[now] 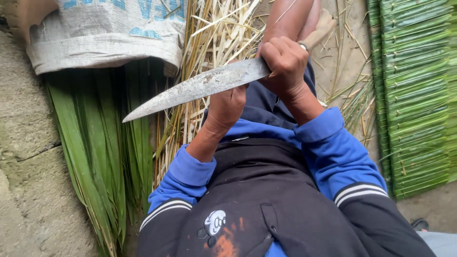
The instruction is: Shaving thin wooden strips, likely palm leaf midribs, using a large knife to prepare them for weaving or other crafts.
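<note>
1. Gripping the knife (200, 87) by its handle, the right hand (284, 64) is closed in a fist just above the lap; the long grey blade points left and slightly down, over the straw.
2. Below the blade, the left hand (227, 107) is curled with its fingers hidden behind it; I cannot tell what it holds, if anything.
3. One sack (107, 33), white woven cloth with blue print, lies at top left, its lower edge over the tops of the leaves.
4. One bundle of long green leaves (102, 152) lies on the left, fanned toward the bottom edge, beside a concrete step (28, 157).
5. One heap of pale yellow straw (214, 33) lies between leaves and legs.
6. One stack of folded green leaf strips (416, 95) fills the right side, too many to count.
</note>
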